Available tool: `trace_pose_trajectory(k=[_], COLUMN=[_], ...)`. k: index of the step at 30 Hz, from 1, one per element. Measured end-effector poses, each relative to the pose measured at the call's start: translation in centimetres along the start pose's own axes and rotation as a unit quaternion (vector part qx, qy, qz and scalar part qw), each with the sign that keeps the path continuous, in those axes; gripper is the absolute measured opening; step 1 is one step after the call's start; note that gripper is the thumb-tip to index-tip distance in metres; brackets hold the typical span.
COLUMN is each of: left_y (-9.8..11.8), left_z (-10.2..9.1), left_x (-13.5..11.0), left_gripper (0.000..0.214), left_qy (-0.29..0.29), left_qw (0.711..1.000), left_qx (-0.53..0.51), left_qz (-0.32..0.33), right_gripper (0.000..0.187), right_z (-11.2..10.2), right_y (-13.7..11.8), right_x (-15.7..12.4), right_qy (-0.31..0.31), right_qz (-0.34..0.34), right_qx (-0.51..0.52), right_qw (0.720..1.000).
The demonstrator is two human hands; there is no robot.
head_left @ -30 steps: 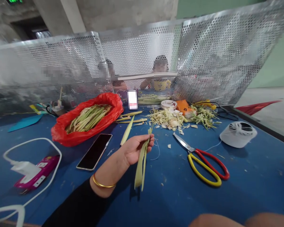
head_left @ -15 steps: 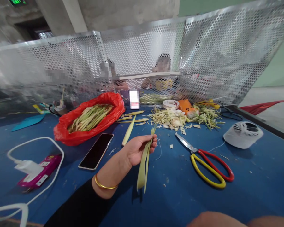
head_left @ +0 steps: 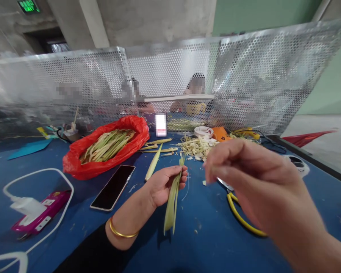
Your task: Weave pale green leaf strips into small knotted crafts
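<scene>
My left hand (head_left: 167, 182) pinches pale green corn husk strips (head_left: 172, 206) near their upper end, the long leaves hanging down towards me. Thin white thread (head_left: 187, 185) trails beside its fingertips. My right hand (head_left: 252, 182) is raised close to the camera on the right, with thumb and forefinger pressed together. Whatever they may hold is too blurred to make out. Behind and below that hand lie scissors with a yellow handle (head_left: 241, 220); most of the blades and the other handle are hidden. A white thread spool (head_left: 302, 167) is partly covered by the right hand.
A red plastic bag (head_left: 74, 167) full of husks stands at the left, behind a dark phone (head_left: 113, 188). A purple power strip (head_left: 41, 214) with a white charger lies far left. Husk scraps (head_left: 191, 146), a tape roll (head_left: 204, 131) and loose husks (head_left: 153, 163) lie further back.
My right hand has come up from the bottom edge into the right of the view, covering part of the scissors and spool. My left hand keeps hold of the husk strips.
</scene>
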State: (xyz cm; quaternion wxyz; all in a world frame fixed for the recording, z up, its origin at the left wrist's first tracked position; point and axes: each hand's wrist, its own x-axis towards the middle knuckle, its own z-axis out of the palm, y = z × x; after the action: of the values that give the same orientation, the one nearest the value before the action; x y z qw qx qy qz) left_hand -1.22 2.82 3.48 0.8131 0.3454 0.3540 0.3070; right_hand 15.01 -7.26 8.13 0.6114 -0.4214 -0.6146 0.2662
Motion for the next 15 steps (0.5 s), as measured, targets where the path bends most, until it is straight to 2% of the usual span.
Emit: trace_pose_trajectory(k=[2, 4, 6, 9, 12, 15], left_y=[0.0, -0.1, -0.2, -0.5, -0.6, -0.5], left_z=[0.4, 0.8, 1.1, 1.3, 1.2, 1.1], left_x=[-0.4, -0.8, -1.1, -1.3, -1.4, -1.3], left_gripper=[0.016, 0.016, 0.014, 0.015, 0.014, 0.014], left_qy=[0.014, 0.010, -0.005, -0.018, -0.019, -0.013], left_qw=[1.000, 1.000, 1.000, 1.000, 1.000, 1.000], left_qx=[-0.008, -0.009, -0.002, 0.013, 0.016, 0.017], left_qz=[0.004, 0.011, 0.018, 0.021, 0.017, 0.016], right_gripper=[0.009, 0.012, 0.016, 0.020, 0.018, 0.017], right_z=[-0.5, -0.9, -1.1, -0.7, -0.1, 0.1], right_y=[0.2, 2.2, 4.7, 7.4, 8.1, 8.1], right_x=[1.6, 2.8, 3.3, 2.7, 1.9, 1.6], right_qy=[0.069, 0.024, -0.053, -0.136, -0.169, -0.171], right_qz=[0.007, 0.065, 0.123, 0.170, 0.206, 0.232], right_qx=[-0.046, -0.065, -0.071, -0.015, 0.036, 0.028], right_qw=[0.997, 0.995, 0.988, 0.976, 0.963, 0.957])
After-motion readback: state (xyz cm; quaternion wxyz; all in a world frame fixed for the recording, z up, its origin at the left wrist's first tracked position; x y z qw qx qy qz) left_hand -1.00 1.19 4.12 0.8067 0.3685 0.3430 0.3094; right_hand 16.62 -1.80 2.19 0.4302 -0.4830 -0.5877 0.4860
